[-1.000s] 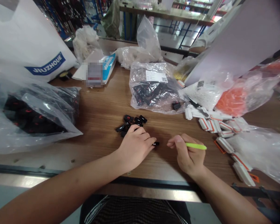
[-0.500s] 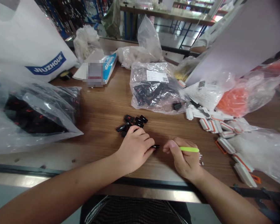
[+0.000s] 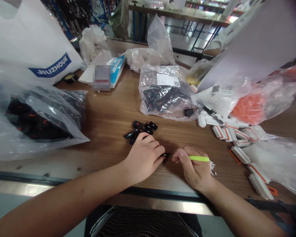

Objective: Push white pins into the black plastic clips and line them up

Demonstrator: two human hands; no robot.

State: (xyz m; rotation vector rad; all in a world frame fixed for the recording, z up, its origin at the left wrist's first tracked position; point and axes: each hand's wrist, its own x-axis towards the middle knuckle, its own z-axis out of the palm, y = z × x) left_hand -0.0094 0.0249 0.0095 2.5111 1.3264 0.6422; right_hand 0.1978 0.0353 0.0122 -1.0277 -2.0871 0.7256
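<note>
Long background table (image 3: pixel 187 14) with blue legs, shiny pale floor (image 3: pixel 178 40).

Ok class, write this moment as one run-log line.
left hand: holds black connector | right hand: grips yellow-green stick | by left hand: loose black connectors | by right hand: small white pieces

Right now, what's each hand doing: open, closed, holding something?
Left hand: closed, holding a small black connector.
Right hand: closed, holding a slim neon-yellow tool.

The left hand (image 3: pixel 143 158) partly hides a black piece (image 3: pixel 166 154) — the right hand (image 3: pixel 194 168), a lime stick (image 3: pixel 199 158).
</note>
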